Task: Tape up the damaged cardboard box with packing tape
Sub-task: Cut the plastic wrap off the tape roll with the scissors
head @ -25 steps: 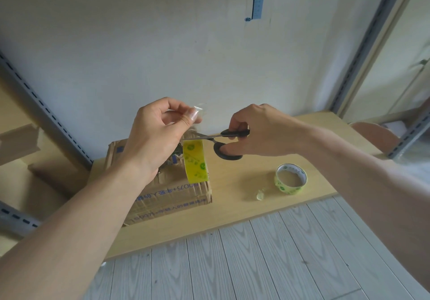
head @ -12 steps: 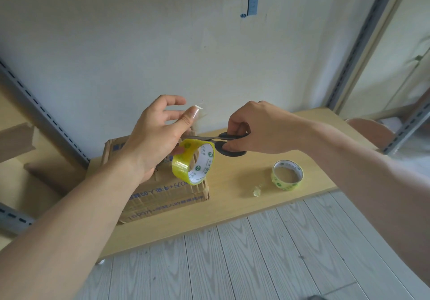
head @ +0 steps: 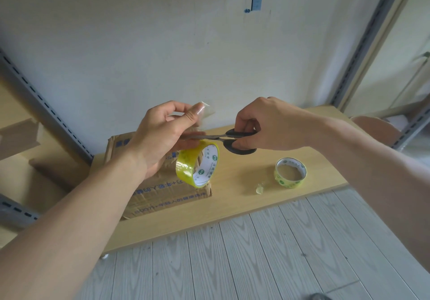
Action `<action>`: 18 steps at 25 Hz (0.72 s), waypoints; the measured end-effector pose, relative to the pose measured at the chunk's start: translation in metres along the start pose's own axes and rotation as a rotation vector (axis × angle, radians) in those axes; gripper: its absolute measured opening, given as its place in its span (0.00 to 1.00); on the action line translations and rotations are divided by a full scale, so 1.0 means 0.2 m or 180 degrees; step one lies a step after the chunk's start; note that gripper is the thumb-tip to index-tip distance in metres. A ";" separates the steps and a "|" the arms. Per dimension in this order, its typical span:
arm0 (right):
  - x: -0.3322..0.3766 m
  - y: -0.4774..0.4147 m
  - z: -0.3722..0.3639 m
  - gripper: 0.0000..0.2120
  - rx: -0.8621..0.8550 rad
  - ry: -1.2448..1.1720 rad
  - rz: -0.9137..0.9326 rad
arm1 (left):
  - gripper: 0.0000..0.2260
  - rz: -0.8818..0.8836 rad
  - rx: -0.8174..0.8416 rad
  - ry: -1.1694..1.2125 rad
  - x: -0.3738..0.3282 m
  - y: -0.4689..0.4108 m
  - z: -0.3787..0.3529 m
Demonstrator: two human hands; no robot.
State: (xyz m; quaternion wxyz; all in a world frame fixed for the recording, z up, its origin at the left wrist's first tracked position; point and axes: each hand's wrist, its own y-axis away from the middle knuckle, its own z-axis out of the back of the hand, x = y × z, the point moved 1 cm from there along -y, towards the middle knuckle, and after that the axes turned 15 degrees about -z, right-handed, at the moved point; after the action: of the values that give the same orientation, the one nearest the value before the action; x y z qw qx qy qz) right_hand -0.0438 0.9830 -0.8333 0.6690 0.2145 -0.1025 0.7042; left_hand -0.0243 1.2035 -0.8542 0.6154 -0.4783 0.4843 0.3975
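A worn cardboard box [head: 162, 192] with blue print lies on the low wooden shelf [head: 237, 197]. My left hand [head: 160, 137] is raised above it and pinches the free end of a clear tape strip [head: 206, 111] between thumb and fingers. A yellowish tape roll [head: 197, 163] hangs below that hand, over the box. My right hand [head: 267, 125] grips black-handled scissors [head: 232, 140], whose blades point left and reach the strip just above the roll.
A second, smaller tape roll [head: 290, 171] lies flat on the shelf to the right, with a crumpled scrap of tape [head: 259, 189] beside it. Grey slotted shelf posts [head: 46, 111] stand left and right. Pale plank flooring [head: 256, 253] is in front.
The hanging roll has turned from edge-on to showing its printed inner ring and has dropped slightly. The scissor blades have closed in on the strip. Both hands stay raised.
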 end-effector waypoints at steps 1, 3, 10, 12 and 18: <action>-0.01 0.00 0.00 0.07 0.0008 0.0010 0.0001 | 0.24 0.0025 -0.0006 0.0014 0.00 0.00 0.00; -0.01 0.00 0.00 0.07 0.0016 0.0041 0.0014 | 0.23 0.0076 -0.0056 0.0023 -0.01 0.00 0.00; -0.03 0.00 -0.01 0.08 0.0094 0.0144 0.0019 | 0.24 0.0336 0.0066 -0.0035 -0.03 0.01 -0.01; -0.03 0.00 -0.02 0.10 0.0113 0.0127 0.0034 | 0.25 0.0385 0.0101 -0.0029 -0.03 0.01 0.00; -0.05 -0.01 -0.05 0.08 0.0155 0.0123 0.0094 | 0.36 0.0774 0.0269 0.0014 -0.06 0.01 0.00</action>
State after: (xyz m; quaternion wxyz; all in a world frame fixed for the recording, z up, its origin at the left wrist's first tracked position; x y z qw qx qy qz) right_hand -0.0434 0.9790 -0.8472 0.6550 0.2156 -0.0756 0.7203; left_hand -0.0286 1.2037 -0.8436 0.5812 -0.3906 0.5564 0.4473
